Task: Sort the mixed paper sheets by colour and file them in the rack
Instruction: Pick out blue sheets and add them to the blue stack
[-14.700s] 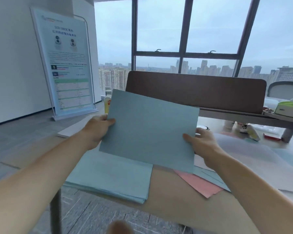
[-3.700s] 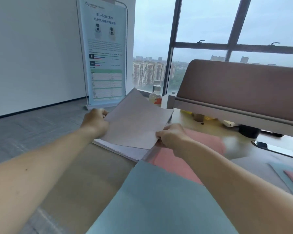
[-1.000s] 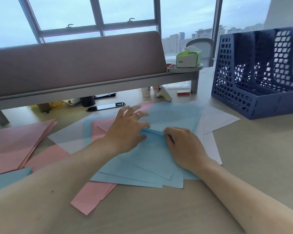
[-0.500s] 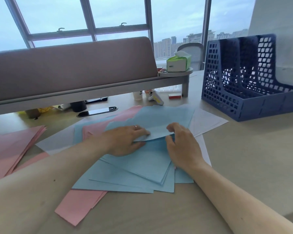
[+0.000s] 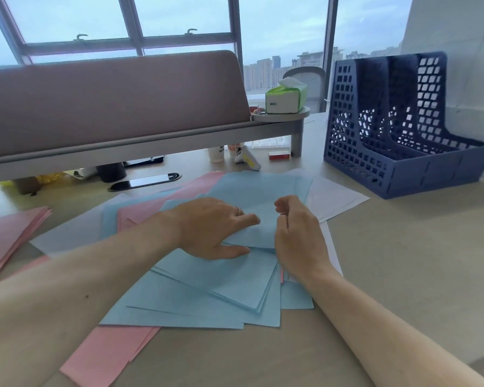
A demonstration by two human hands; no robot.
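Two bare hands meet over a loose heap of paper in the middle of the pale wooden desk (image 5: 403, 261). The left hand (image 5: 207, 227) lies across the topmost pale blue paper sheet (image 5: 264, 231), fingers stretched out flat on top and thumb under its raised near edge, so the sheet is nipped between them. The right hand (image 5: 298, 238) sits just beside it at the sheet's right side, its fingers curled inward. From where I stand I cannot tell whether they actually hold the paper.

Under that sheet lies a fanned pile of more pale blue sheets (image 5: 207, 297), overlapping at odd angles. Pink paper sheets (image 5: 106, 353) poke out from beneath the pile at the near left and far side, and white paper sheets (image 5: 336, 196) show at the right.

A separate stack of pink paper (image 5: 9, 233) sits well apart at the left edge. The dark blue plastic lattice file rack (image 5: 403, 174) stands upright on the desk's far right, apart from the heap. I see no paper in its slots. Behind the heap runs a mauve padded desk partition (image 5: 109, 101), with a green-and-white tissue pack (image 5: 284, 99) on a small round shelf at its right end.
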